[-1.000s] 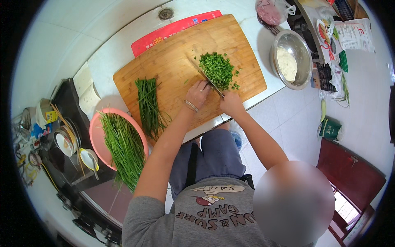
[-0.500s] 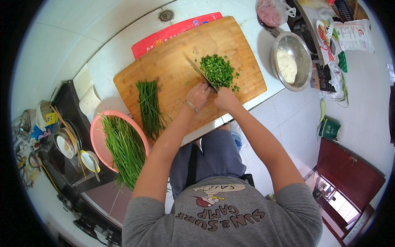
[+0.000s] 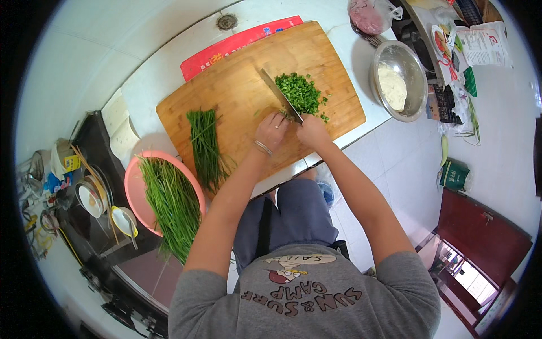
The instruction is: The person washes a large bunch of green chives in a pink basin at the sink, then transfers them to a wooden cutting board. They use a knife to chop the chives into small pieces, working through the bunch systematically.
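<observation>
On a wooden cutting board (image 3: 243, 90), my right hand (image 3: 313, 133) is closed round the handle of a kitchen knife (image 3: 280, 95). Its broad blade points away to the upper left, tilted off upright. Just left of the blade, my left hand (image 3: 272, 131) presses down with curled fingers; short green chive ends show at its fingertips, and the rest is hidden under the hand. A heap of chopped chives (image 3: 297, 92) lies right of the blade, with loose bits around it. A bundle of uncut chives (image 3: 205, 148) rests on the board's left side.
At the left, a pink basin (image 3: 134, 188) holds long chives hanging over its rim. A steel bowl (image 3: 419, 85) with pale dough stands right of the board. Behind the board lies a red box (image 3: 243, 45); a bag of pinkish meat (image 3: 367, 16) sits at the far right.
The knife blade has risen and turned, so its flat face shows more. My left hand has stayed beside it with small chive ends now visible at the fingertips.
</observation>
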`<state>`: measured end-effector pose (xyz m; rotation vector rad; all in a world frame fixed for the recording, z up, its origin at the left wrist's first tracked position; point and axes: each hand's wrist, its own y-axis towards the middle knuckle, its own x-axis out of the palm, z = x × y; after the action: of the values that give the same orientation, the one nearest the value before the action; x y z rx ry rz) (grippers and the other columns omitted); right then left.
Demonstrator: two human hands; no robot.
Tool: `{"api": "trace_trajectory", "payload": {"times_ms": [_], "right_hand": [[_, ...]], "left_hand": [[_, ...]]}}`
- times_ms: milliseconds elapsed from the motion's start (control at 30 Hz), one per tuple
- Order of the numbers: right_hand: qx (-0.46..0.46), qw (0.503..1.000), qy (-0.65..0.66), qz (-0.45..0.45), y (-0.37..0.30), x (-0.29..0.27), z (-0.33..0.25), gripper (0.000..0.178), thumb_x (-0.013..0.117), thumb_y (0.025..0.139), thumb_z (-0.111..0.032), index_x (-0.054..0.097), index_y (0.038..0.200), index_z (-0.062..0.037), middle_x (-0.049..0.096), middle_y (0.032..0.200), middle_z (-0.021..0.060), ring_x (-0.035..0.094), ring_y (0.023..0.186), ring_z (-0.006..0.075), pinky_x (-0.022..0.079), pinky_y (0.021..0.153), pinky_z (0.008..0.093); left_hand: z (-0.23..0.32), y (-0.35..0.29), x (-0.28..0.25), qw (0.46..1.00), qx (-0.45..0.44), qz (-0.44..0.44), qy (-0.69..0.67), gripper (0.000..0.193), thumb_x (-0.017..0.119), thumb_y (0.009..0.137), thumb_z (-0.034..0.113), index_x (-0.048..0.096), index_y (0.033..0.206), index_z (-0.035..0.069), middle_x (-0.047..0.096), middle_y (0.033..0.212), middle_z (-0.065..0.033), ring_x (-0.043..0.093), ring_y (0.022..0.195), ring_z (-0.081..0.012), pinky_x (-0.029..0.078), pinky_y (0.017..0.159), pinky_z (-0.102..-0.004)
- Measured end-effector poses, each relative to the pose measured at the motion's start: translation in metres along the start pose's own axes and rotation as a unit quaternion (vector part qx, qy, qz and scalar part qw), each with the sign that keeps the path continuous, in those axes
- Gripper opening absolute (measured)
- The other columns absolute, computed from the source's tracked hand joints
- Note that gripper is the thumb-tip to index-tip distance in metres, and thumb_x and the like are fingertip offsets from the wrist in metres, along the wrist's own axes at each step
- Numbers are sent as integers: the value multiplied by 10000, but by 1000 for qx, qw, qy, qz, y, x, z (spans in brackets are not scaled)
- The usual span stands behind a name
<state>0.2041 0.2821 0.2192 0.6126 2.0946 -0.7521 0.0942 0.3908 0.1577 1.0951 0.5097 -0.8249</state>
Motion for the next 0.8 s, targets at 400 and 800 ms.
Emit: {"api": "trace_trajectory", "payload": {"times_ms": [400,800], "right_hand": [[64,998,-19,-21,-28,1,-5,193,521,784,-149,591,833,24,599,772,294,592,765,450,481,700,506],[127,986,-43,-101,-19,-13,-25,238,517,778,-135,607,917,36,615,937,287,596,923,424,478,815,482]], "left_hand": [[2,2,-10,1000,-20,-5,-13,148,584,727,67,583,868,22,552,896,-118,557,864,-274,497,734,-340],[-5,-2,0,1000,-9,-6,2,138,580,738,77,617,858,18,585,925,-115,562,890,-260,493,750,-345]]}}
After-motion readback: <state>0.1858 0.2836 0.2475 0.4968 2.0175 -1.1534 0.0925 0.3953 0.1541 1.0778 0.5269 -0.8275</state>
